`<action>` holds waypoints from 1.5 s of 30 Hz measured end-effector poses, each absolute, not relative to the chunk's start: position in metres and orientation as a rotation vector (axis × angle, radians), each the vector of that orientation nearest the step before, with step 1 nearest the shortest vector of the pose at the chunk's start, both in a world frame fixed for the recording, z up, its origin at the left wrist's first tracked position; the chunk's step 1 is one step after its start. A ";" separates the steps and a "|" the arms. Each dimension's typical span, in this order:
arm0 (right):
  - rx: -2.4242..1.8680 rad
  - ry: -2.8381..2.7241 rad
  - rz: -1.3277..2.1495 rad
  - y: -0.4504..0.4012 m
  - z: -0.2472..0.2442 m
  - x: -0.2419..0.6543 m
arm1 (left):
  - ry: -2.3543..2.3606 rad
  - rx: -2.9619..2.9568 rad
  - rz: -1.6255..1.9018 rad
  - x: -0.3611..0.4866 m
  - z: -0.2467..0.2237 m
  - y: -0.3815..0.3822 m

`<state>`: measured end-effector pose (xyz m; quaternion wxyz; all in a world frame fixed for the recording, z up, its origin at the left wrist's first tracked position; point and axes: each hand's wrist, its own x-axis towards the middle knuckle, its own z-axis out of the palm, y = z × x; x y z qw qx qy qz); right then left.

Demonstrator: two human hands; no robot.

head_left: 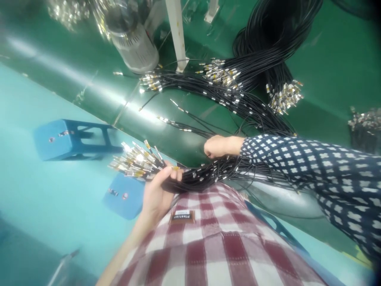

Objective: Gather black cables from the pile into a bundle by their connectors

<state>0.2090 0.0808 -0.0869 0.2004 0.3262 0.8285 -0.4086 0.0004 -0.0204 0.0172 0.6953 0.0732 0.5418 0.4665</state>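
A thick bundle of thin black cables (pixel 196 178) lies across my lap, over a red-and-white checked apron (pixel 208 226). My left hand (pixel 160 186) is closed around it, just behind a dense cluster of silvery and yellowish cable ends (pixel 137 161). My right hand (pixel 218 146), in a dark sleeve with white pattern, is a fist just above the bundle, at the table's near edge. Its fingertips are turned away, so what they hold, if anything, is hidden. A few loose cables (pixel 193 129) with metal tips run up to that fist from the left.
More black cables (pixel 214 91) spread over the green tabletop (pixel 330 75), with a large coil (pixel 285 43) behind. A grey cylindrical device (pixel 135 47) stands near a white post (pixel 177 35). Blue stools (pixel 53 139) stand on the floor at left. Another cable-end cluster (pixel 364 121) lies far right.
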 end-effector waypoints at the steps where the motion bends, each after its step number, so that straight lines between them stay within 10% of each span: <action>1: 0.922 2.326 -1.167 0.081 -0.085 0.213 | 1.204 0.159 1.042 0.000 0.017 -0.020; 25: 1.567 2.022 -2.186 0.051 -0.055 0.289 | 1.277 -0.113 1.166 -0.006 0.000 -0.001; 45: 1.962 2.224 -1.985 0.048 -0.061 0.254 | 1.214 -0.051 1.181 -0.007 0.000 -0.001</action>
